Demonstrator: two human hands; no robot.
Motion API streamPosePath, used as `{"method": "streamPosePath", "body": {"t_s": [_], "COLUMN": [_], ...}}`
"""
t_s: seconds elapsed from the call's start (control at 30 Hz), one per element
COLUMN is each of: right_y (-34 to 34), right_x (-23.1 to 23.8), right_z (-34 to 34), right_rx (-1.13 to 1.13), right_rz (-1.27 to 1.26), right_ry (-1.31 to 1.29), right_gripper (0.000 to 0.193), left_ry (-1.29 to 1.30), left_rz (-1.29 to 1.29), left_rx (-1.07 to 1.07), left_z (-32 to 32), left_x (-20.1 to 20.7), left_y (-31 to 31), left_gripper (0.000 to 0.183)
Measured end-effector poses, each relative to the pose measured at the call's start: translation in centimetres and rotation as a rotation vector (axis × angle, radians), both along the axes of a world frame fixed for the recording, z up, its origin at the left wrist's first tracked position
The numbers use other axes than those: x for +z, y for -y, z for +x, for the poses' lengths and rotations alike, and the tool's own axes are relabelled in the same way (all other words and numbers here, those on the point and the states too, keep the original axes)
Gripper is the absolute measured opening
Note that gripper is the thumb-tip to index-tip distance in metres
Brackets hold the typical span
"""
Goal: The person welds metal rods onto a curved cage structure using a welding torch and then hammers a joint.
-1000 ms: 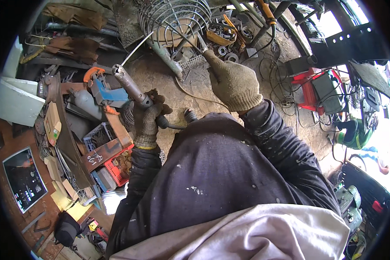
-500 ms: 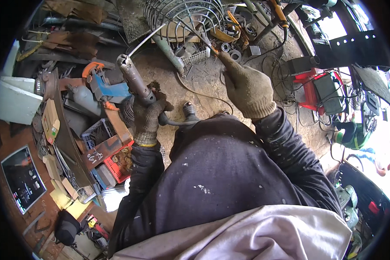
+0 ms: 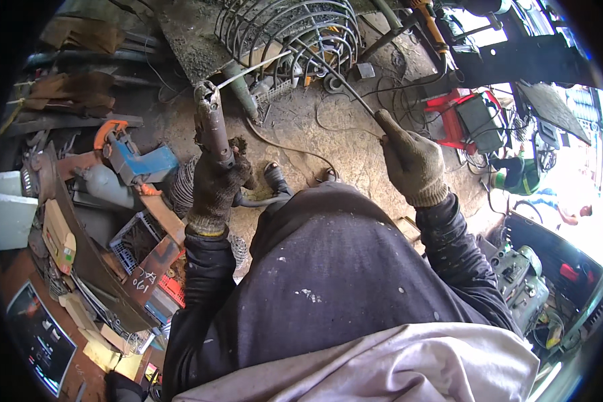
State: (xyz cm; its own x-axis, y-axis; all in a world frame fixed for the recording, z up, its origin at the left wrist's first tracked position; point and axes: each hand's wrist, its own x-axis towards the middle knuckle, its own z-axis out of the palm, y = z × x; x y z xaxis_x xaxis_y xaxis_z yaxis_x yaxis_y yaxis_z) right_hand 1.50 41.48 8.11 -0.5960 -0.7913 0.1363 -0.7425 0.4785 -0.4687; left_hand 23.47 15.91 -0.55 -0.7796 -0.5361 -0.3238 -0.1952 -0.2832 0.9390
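Gloved and closed, my left hand grips a worn tubular welding electrode holder pointing away from me. Clamped in its tip is a pale welding rod, slanting right and reaching in front of a round metal wire cage. A cable trails from the holder's rear. My right hand, also gloved, is closed on the near end of a thin metal rod. The rod's far end runs up to the cage's bars; whether it is joined to them I cannot tell.
A metal-topped bench stands beyond, with a pipe leg. Left are a blue clamp-like tool and crates. A hose crosses the floor. An orange-handled power tool, a red chair and another person are right.
My right hand has moved right and nearer to me, still with the metal rod. The view has shifted slightly. The holder stays in my left hand, its welding rod now reaching farther across the cage.
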Motion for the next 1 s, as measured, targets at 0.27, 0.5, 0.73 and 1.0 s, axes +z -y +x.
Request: {"method": "streamPosePath", "body": {"t_s": [0.27, 0.5, 0.73, 1.0], "right_y": [0.3, 0.2, 0.0, 0.0], "right_x": [-0.4, -0.9, -1.6, -0.8], "right_z": [0.1, -0.2, -0.1, -0.1], "right_rx": [-0.007, 0.043, 0.028, 0.033], "right_rz": [0.049, -0.017, -0.056, 0.041], "right_ry": [-0.067, -0.115, -0.12, -0.1], "right_gripper": [0.042, 0.046, 0.046, 0.046], "left_ry": [-0.046, -0.016, -0.001, 0.148], "left_rz": [-0.026, -0.075, 0.0, -0.02], "left_rx": [-0.15, -0.165, -0.133, -0.163], "left_z": [1.3, 0.8, 0.1, -0.4], "left_x": [-3.0, -1.1, 0.0, 1.1], "left_y": [3.2, 3.5, 2.8, 2.8], "left_gripper": [0.036, 0.035, 0.037, 0.035]}}
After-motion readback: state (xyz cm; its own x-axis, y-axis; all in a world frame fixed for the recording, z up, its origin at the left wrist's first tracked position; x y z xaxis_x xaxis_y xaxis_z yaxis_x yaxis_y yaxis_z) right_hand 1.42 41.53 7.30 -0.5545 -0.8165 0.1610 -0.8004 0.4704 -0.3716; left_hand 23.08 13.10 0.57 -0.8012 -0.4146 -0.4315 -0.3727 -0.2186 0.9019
